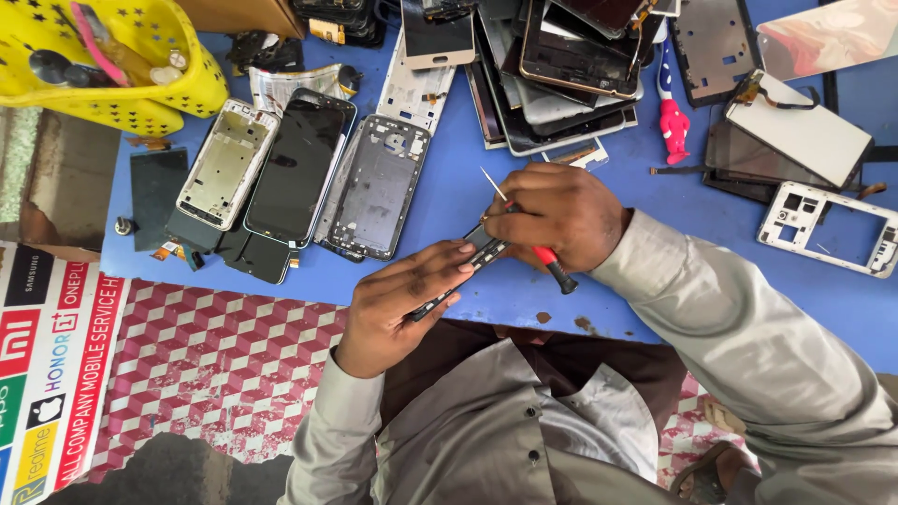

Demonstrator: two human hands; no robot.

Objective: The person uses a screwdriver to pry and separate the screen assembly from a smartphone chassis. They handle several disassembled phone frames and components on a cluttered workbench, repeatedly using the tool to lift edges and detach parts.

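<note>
My left hand (404,297) grips a thin dark phone frame (468,265) edge-on above the front edge of the blue table (449,196). My right hand (559,215) also touches the frame's upper end and holds a small screwdriver (552,265) with a red and black handle. Its thin metal shaft sticks out up-left past my fingers, and the handle points down-right. Both hands meet at the frame. My grey sleeves reach in from below.
Phone frames and a black screen (299,168) lie in a row at left. A stack of phone screens and back covers (561,65) fills the back. A white frame (828,227) and panels lie right. A yellow basket (103,56) stands far left; a red toothbrush (672,117) lies behind.
</note>
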